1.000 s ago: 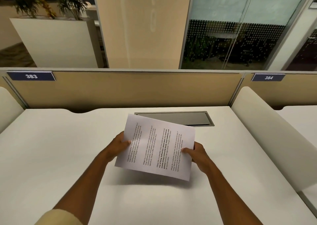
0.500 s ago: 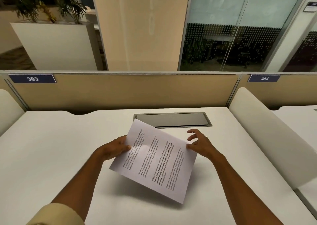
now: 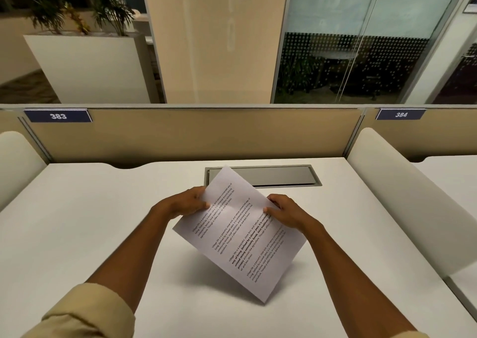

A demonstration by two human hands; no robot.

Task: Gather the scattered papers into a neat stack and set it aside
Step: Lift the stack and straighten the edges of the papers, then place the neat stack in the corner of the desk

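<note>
Right hand (image 3: 289,212) is back on the papers (image 3: 240,232); half a second ago it hovered open off the edge. Sheets have also rotated further, one corner now pointing down at the desk (image 3: 77,234). Left hand (image 3: 184,203) pinches the upper-left edge, right pinches the upper-right edge, thumbs on top. Stack sits mid-frame, lifted and tilted above the desk. Judged light, floppy, slippery between sheets; grip opposite edges. Sheet count unclear; fingers underneath hidden; print too small to read fully.

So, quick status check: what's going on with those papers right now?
Both hands gripping: left hand, right hand. Papers held tilted above the white desk. Nothing in the way.
</note>
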